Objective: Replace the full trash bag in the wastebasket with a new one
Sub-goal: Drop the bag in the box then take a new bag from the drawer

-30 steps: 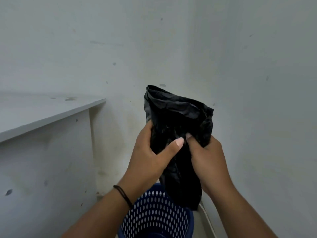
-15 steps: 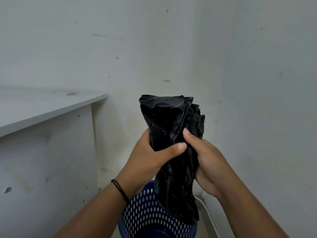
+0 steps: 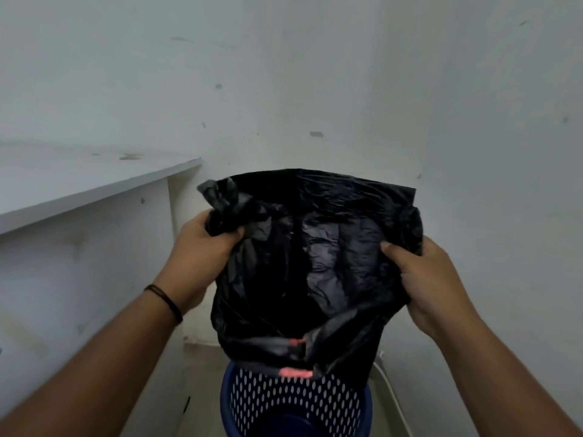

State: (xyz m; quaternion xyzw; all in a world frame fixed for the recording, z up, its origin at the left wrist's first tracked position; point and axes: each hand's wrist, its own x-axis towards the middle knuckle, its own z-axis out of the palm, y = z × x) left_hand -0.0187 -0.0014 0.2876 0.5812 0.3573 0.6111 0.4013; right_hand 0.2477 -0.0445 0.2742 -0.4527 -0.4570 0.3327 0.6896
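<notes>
Bag (image 3: 315, 266), bunched a second ago, now spread wide above basket (image 3: 296, 402). Left hand (image 3: 202, 247) and right hand (image 3: 426, 279) moved apart, each gripping an edge.

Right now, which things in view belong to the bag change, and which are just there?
Job: black trash bag, held spread by left hand and right hand; blue wastebasket below.

Just there: white shelf, wall, white cable.

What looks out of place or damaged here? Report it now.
Nothing is spilled or broken. The black trash bag is spread between the left hand and right hand above the blue wastebasket, which has no liner yet. The white wall only shows small scuffs and marks.
</notes>
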